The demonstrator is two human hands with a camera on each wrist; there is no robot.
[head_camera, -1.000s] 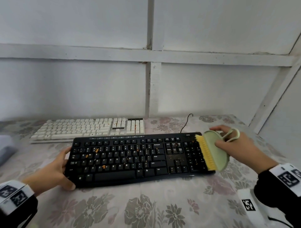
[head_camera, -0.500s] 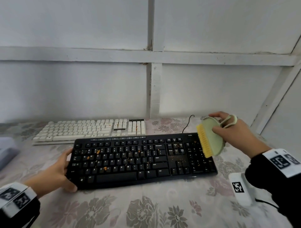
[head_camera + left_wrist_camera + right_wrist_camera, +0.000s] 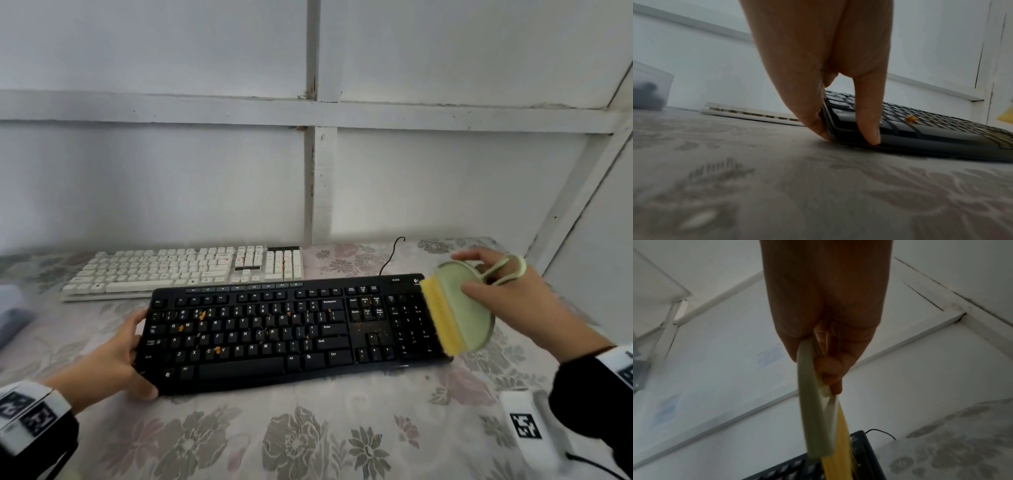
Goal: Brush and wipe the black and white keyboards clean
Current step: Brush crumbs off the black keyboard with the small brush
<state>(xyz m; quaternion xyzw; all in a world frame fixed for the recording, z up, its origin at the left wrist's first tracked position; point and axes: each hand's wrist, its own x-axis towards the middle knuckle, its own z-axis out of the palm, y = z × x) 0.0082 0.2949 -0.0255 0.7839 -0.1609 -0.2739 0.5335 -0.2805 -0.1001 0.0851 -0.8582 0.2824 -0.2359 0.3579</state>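
The black keyboard (image 3: 284, 329) lies on the flowered tablecloth with orange crumbs scattered over its keys. My left hand (image 3: 120, 356) grips its left end, thumb on the front edge and fingers against the side (image 3: 838, 116). My right hand (image 3: 507, 301) holds a pale green brush (image 3: 462, 308) with yellow bristles (image 3: 442, 318) over the keyboard's right end, by the number pad. In the right wrist view the brush (image 3: 812, 410) hangs edge-on above the black keyboard (image 3: 838, 467). The white keyboard (image 3: 191, 270) lies behind the black one, at the left.
A frosted plastic box (image 3: 649, 91) stands at the far left of the table. A white tagged block (image 3: 527, 428) with a cable lies at the front right. The black keyboard's cable (image 3: 390, 257) runs toward the white panelled wall (image 3: 318, 171) behind.
The right hand lifted the brush off the keyboard's right end, then brought it back down and forward to the right edge. The left hand kept its hold.
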